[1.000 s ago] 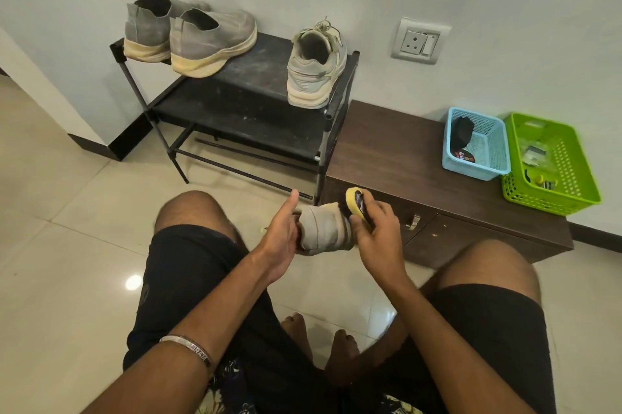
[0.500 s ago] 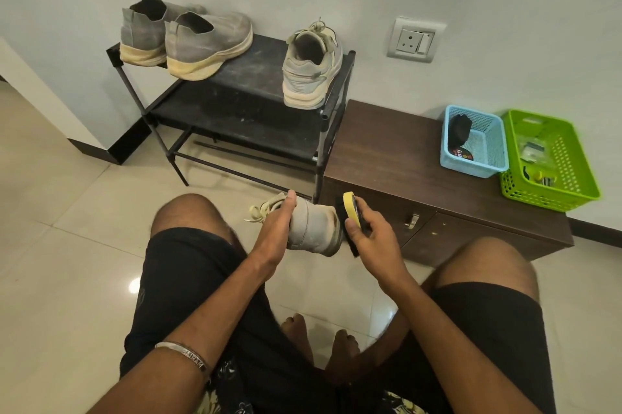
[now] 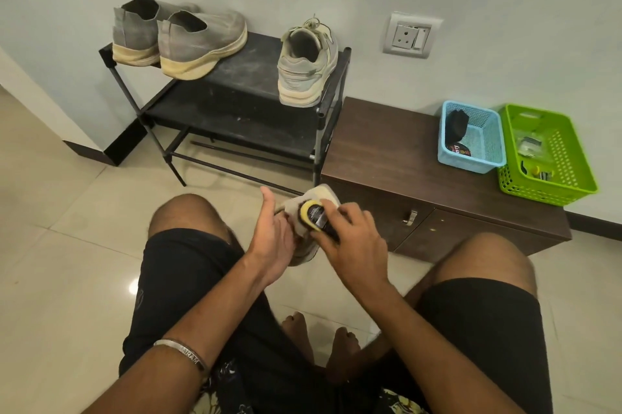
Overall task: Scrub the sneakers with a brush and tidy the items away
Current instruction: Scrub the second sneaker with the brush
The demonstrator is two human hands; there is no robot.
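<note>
The fingers of the left hand (image 3: 273, 238) curled under the sneaker (image 3: 304, 228), thumb raised clear above it, holding it over the floor between the person's knees. To its right, the right hand (image 3: 350, 238) gripped the brush (image 3: 314, 215), fingers clamped along its dark body, yellow end toward the shoe and pressed against the upper. The sneaker looked light, with a soft fabric upper and a stiffer sole, so a hold under the sole or at the heel would likely steady it best against the scrubbing. Behind, a grey pair (image 3: 181, 40) and its mate (image 3: 308, 67) sat on the black rack (image 3: 235, 83); further right the blue basket (image 3: 471, 157) and green basket (image 3: 545, 188) stood touching on the wooden cabinet (image 3: 387, 151).
</note>
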